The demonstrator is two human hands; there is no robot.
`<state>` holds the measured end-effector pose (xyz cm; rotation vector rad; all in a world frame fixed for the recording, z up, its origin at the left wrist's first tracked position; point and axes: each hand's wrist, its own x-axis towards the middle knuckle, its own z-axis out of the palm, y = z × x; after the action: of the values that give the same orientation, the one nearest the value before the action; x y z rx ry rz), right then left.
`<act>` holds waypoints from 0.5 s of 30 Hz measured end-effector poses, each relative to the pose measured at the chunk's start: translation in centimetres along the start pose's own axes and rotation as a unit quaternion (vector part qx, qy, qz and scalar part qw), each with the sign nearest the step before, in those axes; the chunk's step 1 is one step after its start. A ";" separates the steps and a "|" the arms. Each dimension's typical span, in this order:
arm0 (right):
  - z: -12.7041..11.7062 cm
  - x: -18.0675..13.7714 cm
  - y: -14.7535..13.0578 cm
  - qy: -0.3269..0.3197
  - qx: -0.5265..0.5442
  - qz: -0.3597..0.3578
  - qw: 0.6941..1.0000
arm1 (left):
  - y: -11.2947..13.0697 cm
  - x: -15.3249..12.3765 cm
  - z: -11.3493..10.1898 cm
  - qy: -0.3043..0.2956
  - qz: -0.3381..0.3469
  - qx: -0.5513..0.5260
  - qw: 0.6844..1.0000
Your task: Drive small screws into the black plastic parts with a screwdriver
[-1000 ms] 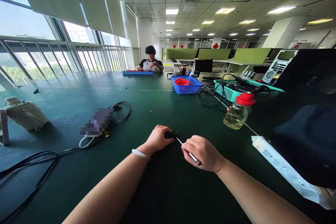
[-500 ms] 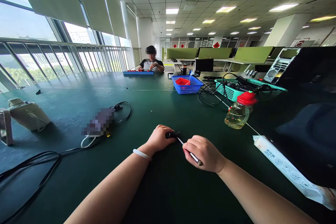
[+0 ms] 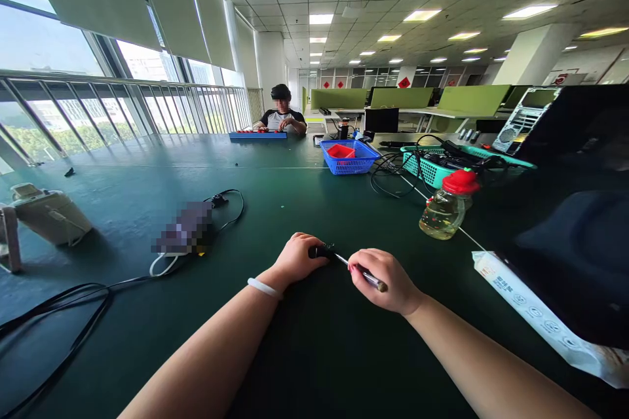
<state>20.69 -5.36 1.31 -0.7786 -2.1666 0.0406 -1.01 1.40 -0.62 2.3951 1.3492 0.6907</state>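
Observation:
My left hand (image 3: 297,258) rests on the dark green table (image 3: 236,334), its fingers closed around a small black part (image 3: 322,251). What kind of part it is I cannot make out, as the fingers cover some of it. In my right hand (image 3: 382,278) is a screwdriver (image 3: 369,277) with a thin metal shaft and a dark handle. The shaft points left, and its tip is at the right end of the black part. A white band circles my left wrist.
A bottle with a red lid (image 3: 445,209) and a white packet (image 3: 535,314) lie to the right. Further back are a blue basket (image 3: 351,165) and a teal basket (image 3: 427,173) with cables. Leftward are a blurred device (image 3: 184,228) and a beige jug (image 3: 54,216). A person (image 3: 282,114) sits opposite.
My right hand has shifted slightly right, and the screwdriver now lies at a flatter angle. My left hand stays in place on the black part.

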 end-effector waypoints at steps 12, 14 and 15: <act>0.6 -0.4 1.4 0.082 0.187 0.263 0.943 | -0.2 0.0 0.0 0.000 0.011 0.005 1.000; 0.8 -0.4 1.7 0.094 0.218 0.294 0.926 | -0.3 0.1 0.0 -0.003 0.016 0.001 1.000; 0.9 -0.4 1.8 0.097 0.234 0.306 0.918 | -0.3 0.1 0.0 -0.005 0.018 -0.001 1.000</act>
<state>21.22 -3.92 -0.05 -1.0828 -1.5574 0.7415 -1.20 1.62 -0.80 2.4238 1.3043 0.6871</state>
